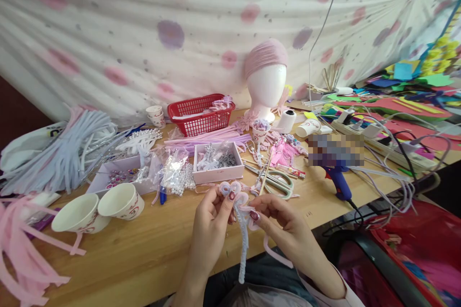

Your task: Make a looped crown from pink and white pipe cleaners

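Note:
Between my two hands is a flower made of pipe cleaners (242, 200), with pink and pale-blue loops at the top and a wrapped pale-blue stem hanging down. My left hand (216, 211) pinches the looped part between thumb and fingertips. On the other side, my right hand (279, 220) has its thumb and fingers closed on a pink loop of the same flower. A loose pink pipe-cleaner end curves below my right hand. Scissors (283, 183) with pale green handles lie just beyond the hands. My fingers hide part of the flower.
A blue glue gun (338, 182) stands at the right, near cables and a power strip (382, 139). Paper cups (122, 201) and pink pipe cleaners (25, 249) are at left. Behind are a white box (218, 175), red basket (201, 122) and foam head (266, 86).

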A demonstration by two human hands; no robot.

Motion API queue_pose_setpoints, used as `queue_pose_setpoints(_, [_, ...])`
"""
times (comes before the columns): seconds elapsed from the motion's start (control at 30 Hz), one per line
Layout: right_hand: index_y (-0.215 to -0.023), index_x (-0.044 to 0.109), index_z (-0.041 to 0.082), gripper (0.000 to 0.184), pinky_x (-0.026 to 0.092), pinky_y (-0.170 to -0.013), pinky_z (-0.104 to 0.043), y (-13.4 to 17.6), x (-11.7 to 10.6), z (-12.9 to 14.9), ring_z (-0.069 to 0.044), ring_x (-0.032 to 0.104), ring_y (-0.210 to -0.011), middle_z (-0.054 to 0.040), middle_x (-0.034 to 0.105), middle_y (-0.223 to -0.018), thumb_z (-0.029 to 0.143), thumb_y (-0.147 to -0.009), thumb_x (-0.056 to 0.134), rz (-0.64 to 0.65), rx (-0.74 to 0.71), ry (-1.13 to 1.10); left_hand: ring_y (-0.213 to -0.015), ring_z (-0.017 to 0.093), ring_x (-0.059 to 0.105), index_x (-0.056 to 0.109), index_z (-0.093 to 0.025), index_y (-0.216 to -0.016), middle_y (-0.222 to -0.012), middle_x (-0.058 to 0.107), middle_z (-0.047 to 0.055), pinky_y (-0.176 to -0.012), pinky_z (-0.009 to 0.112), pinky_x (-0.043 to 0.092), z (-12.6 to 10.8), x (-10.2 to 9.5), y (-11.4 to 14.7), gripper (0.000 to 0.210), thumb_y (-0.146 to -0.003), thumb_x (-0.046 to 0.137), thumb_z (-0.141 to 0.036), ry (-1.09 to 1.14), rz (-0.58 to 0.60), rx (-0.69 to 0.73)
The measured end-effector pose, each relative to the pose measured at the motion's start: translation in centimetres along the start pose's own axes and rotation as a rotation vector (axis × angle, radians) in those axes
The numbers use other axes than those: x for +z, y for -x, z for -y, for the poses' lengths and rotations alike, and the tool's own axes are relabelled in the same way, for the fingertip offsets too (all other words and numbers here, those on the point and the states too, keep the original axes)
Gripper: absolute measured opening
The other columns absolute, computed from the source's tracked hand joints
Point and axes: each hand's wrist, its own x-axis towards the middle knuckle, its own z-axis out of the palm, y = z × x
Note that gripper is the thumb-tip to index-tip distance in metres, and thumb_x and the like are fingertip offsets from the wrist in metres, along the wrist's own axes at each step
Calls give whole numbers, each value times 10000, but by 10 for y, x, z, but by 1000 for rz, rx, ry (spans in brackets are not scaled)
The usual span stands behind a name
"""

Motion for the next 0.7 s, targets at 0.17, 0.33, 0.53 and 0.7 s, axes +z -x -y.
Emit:
queue_pose_setpoints(0.17, [-994, 732, 201, 156, 504, -670, -250, 2, 4, 4, -143, 627, -701, -31, 732, -835, 286, -903, 638, -72, -63, 220, -602, 116, 492, 669, -192, -904, -708, 580, -26, -591, 214, 443, 1, 0, 2, 213, -886, 666, -405, -96, -62, 30])
queue_pose_setpoints(0.33, [-950, 741, 180, 183, 518, -658, -250, -2, 8, 6, -149, 649, -680, -31, 744, -790, 221, -872, 581, -103, -94, 303, -761, 181, 595, 663, -215, -945, -850, 657, 28, -708, 268, 489, 5, 2, 3, 222, -944, 590, -425, -132, -7, 58])
queue_pose_setpoints(0.53, [-932, 796, 196, 224, 533, -699, -275, -2, 3, 6, -168, 660, -706, -40, 767, -788, 212, -827, 598, -98, -56, 281, -669, 155, 518, 667, -222, -953, -754, 597, -12, -701, 256, 474, 5, 2, 1, 215, -952, 586, -421, -144, 7, 55])
queue_pose_setpoints(0.7, [-958, 806, 199, 214, 571, -698, -290, -5, -3, -1, -184, 704, -742, -70, 786, -859, 335, -832, 700, 1, 73, -75, -726, 155, 587, 704, -204, -1022, -859, 695, 23, -680, 241, 485, 5, -1, 0, 275, -936, 621, -451, -29, 67, -25])
